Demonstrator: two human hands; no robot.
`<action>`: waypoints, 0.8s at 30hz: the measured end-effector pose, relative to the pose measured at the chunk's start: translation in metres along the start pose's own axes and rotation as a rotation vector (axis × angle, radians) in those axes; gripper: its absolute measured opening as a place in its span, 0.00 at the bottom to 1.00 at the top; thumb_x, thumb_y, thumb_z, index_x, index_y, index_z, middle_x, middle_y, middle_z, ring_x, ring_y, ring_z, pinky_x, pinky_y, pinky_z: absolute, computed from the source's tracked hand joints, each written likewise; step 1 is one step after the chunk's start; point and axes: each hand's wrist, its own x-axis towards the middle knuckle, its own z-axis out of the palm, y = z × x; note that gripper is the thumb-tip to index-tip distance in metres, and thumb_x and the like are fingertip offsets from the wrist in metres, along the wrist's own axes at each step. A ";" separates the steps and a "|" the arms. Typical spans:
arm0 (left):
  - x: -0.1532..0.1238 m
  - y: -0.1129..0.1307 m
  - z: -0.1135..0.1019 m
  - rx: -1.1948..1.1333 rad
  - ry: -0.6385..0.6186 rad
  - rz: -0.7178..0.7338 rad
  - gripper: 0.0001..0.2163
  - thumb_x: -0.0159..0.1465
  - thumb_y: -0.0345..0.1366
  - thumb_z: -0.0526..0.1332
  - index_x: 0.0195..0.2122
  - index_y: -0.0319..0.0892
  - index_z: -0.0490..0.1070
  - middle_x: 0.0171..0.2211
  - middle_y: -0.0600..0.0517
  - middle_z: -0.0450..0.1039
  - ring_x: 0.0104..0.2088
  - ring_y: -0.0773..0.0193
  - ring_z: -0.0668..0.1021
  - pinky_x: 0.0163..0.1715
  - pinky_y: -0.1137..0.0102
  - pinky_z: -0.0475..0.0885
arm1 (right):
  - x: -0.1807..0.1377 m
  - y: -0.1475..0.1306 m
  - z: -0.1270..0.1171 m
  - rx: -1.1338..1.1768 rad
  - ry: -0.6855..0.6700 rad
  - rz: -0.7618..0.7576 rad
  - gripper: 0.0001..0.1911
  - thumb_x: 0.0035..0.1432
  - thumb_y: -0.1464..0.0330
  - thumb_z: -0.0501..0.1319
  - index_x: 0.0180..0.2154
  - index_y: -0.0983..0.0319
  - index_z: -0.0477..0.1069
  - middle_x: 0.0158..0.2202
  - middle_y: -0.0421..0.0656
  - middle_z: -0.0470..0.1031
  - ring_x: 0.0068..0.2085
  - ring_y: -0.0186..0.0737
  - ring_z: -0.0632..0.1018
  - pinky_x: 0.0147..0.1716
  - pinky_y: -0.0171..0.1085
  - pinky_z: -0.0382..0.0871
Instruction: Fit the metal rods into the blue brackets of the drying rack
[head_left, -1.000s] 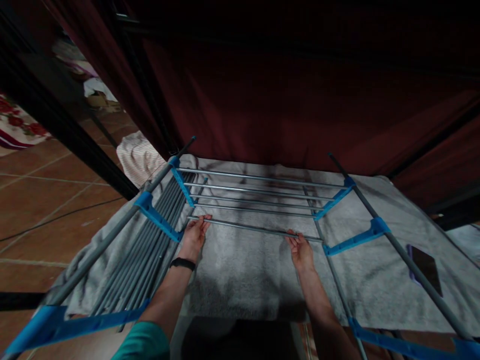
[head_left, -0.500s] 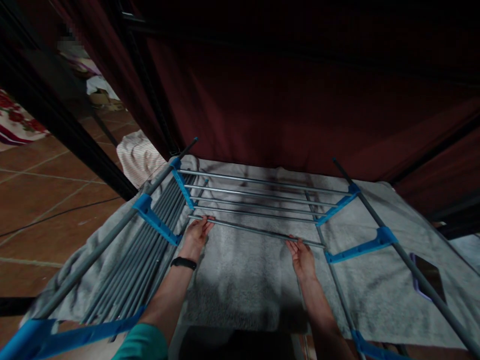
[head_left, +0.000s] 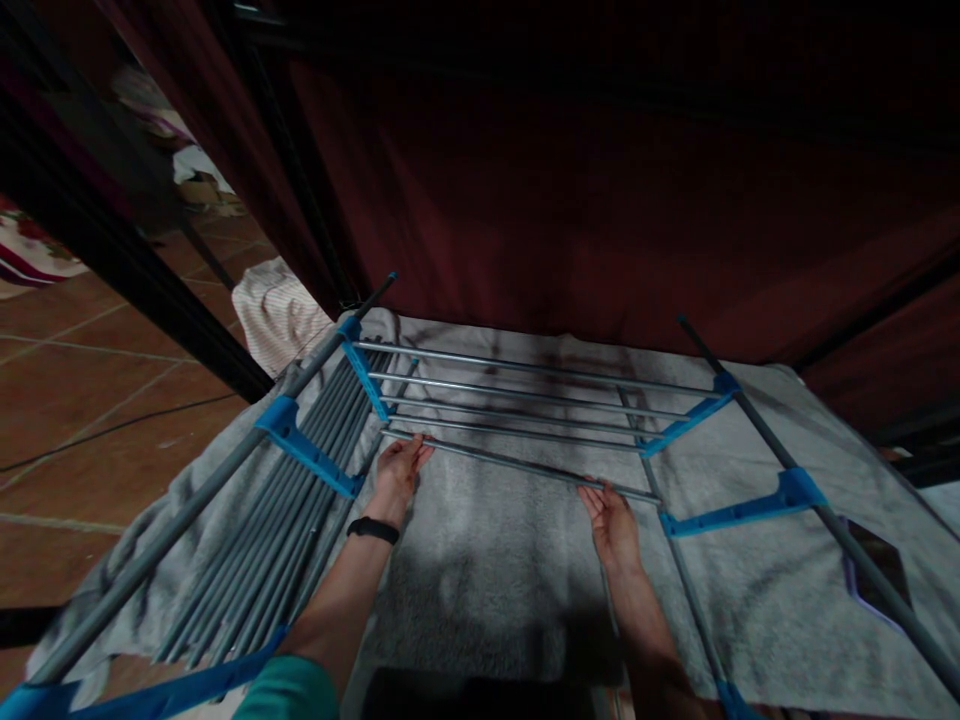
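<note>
A grey metal rod [head_left: 517, 464] lies crosswise between my two hands, just in front of three rods fixed between blue plastic brackets [head_left: 364, 375] of a drying rack frame. My left hand [head_left: 397, 475], with a black band on the wrist, has its fingers closed round the rod's left end. My right hand [head_left: 613, 520] grips the rod near its right end, close to the right blue bracket [head_left: 686, 418]. The frame lies on a grey towel [head_left: 487, 560].
A bundle of loose grey rods [head_left: 281, 545] lies at the left between the frame's side tubes. A dark phone [head_left: 874, 575] rests on the towel at the right. A dark red curtain [head_left: 600, 200] hangs behind; tiled floor [head_left: 90, 400] and a striped cloth [head_left: 277, 310] are at the left.
The view has drifted slightly, so the frame's right side sits lower and further right. Both hands stay on the rod, which has edged a little nearer to the fixed rods.
</note>
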 end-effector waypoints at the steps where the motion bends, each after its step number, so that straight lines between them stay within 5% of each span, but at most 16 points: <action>1: 0.000 0.000 0.000 0.003 0.000 0.004 0.16 0.60 0.19 0.72 0.25 0.42 0.68 0.26 0.51 0.78 0.28 0.65 0.84 0.38 0.72 0.82 | -0.001 0.000 0.000 0.008 -0.001 0.003 0.06 0.53 0.68 0.72 0.33 0.55 0.77 0.33 0.40 0.84 0.38 0.41 0.86 0.50 0.43 0.86; 12: -0.002 -0.001 0.003 0.037 0.005 0.001 0.15 0.61 0.23 0.74 0.24 0.41 0.70 0.23 0.53 0.75 0.25 0.67 0.80 0.36 0.72 0.81 | -0.001 -0.003 0.005 0.010 0.044 0.041 0.10 0.60 0.65 0.73 0.32 0.57 0.73 0.29 0.40 0.82 0.36 0.40 0.86 0.47 0.41 0.87; 24: -0.008 0.009 0.001 0.026 -0.027 -0.075 0.12 0.66 0.18 0.63 0.28 0.37 0.74 0.30 0.47 0.82 0.31 0.64 0.85 0.41 0.70 0.83 | -0.008 -0.008 0.014 0.012 0.046 0.028 0.16 0.53 0.63 0.78 0.30 0.57 0.71 0.28 0.38 0.80 0.34 0.41 0.85 0.48 0.44 0.87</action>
